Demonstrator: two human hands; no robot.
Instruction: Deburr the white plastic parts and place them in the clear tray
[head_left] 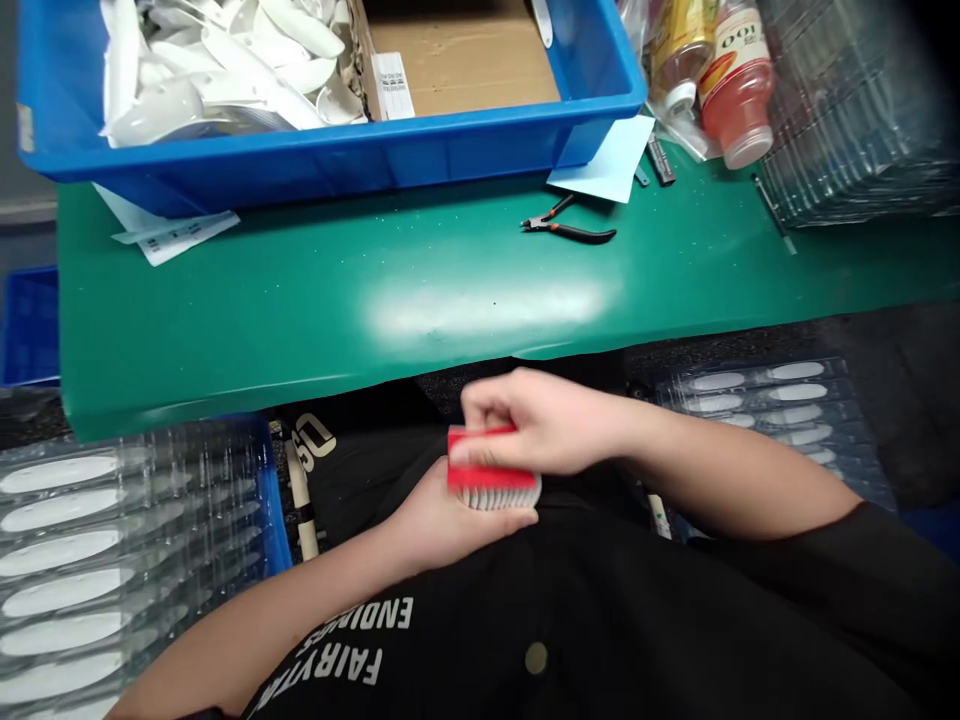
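Note:
In front of my body, below the table edge, my right hand [536,420] is closed on a red brush [487,458] with pale bristles pointing down. Motion slightly blurs this hand. My left hand [454,510] lies right under the bristles, its thumb stretched to the right along them. The other left fingers are hidden behind the brush, and whatever they hold is out of sight. Nippers [570,229] with black handles lie splayed on the green table [315,310], beyond both hands.
At the back, a blue bin [337,160] holds white plastic parts [247,70] and cardboard [465,60]. Two bottles [739,90] and stacked clear trays [862,120] stand back right. Trays of white parts [67,560] flank me at left, and another tray stack [787,400] at right.

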